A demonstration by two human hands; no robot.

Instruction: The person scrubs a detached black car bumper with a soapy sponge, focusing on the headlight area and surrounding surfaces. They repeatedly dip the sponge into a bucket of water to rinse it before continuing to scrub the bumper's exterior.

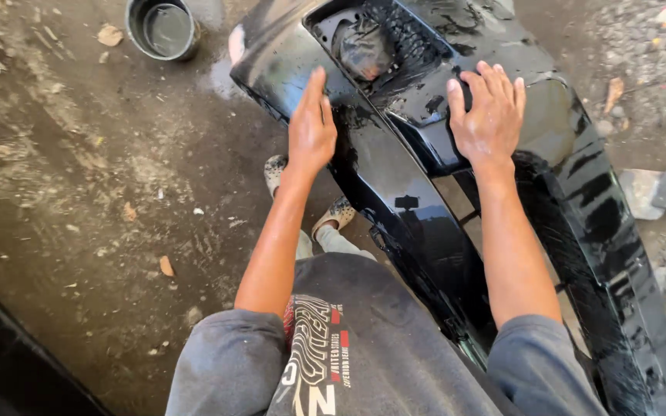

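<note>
Head view: black car bumper (456, 231) lies on the wet dirt ground (79, 192), running from top centre to the bottom right corner. Left hand (311, 127) lies flat, fingers together, on the bumper's left edge. Right hand (491, 115) is spread open, palm down, on the raised middle part; neither hand grips anything. The bumper looks like wet, glossy plastic: probably slippery, light for its bulk, and flexes if lifted at one end. Best hold judged at the edges or the grille opening (379, 38). A metal pot (163, 27) sits near the top edge of the ground. The bumper's far end is cut off at lower right, its underside is hidden, and the fog-lamp recess is hard to make out.
</note>
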